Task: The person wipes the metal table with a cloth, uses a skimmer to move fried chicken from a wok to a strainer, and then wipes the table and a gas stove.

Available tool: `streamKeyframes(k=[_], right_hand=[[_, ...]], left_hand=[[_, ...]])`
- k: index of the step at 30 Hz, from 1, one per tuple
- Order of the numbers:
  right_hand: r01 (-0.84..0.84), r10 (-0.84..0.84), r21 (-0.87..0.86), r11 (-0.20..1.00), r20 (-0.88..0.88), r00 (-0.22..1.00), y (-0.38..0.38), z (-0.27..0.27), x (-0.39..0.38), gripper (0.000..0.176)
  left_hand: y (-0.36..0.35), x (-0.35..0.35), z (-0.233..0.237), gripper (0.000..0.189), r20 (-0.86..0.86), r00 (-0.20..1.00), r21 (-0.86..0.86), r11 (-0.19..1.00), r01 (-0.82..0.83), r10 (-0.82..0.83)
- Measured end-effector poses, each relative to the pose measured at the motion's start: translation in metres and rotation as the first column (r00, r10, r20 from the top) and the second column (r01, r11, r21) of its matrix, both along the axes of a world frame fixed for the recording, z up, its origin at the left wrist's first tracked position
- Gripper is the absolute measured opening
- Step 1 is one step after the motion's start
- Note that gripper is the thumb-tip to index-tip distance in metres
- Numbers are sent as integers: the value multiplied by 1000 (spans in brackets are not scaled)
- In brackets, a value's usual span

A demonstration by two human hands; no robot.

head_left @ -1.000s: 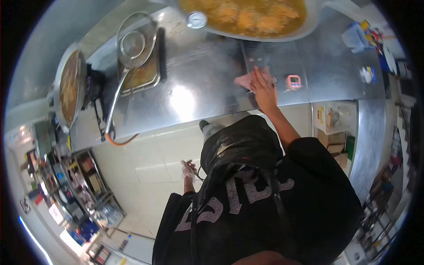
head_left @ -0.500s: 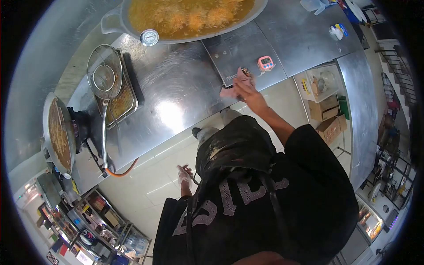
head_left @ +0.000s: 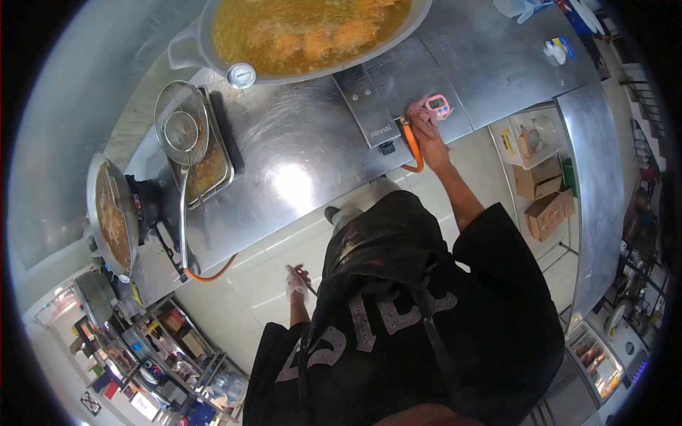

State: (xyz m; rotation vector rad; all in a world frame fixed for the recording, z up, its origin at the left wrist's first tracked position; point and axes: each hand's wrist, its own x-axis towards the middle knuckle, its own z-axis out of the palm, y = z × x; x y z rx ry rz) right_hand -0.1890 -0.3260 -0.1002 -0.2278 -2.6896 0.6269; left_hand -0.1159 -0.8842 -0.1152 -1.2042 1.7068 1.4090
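Note:
My right hand is closed on a pink cloth, pressed to the steel counter just left of a pink digital timer. An orange hose curves down beside that hand from the Rinnai stove. Down by my side, over the floor, my left hand wears a clear plastic glove, its fingers loosely apart with nothing seen in them. A large pan of bubbling oil holds orange frying food, with a dial thermometer on its rim.
Strainers rest over a wire-rack tray at the left. A second pan stands at the far left. Cardboard boxes and a clear bin sit under the counter on the right. Shelves stand lower left.
My right hand has moved right with the pink cloth, from the stove's front corner to beside the timer. The orange hose and the stove's front knob now show. The view has shifted slightly.

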Motion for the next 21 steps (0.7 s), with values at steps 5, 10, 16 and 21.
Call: streamKeyframes(k=[5,10,16,21], right_hand=[[75,-77,86,993,11,997,53,5,-24,40],[-216,234,-131,967,137,963,34,-25,25,42],[-190,232,-314,930,100,968,59,0,63,39],[-89,89,-346,934,-18,996,44,-6,10,34]], left_hand=[[3,17,-6,62,11,999,26,998,52,-52],[14,30,-32,65,18,1000,46,999,14,-15],[42,20,2,69,-171,892,-74,909,411,-418],[24,17,-45,64,19,986,1,986,168,-168]])
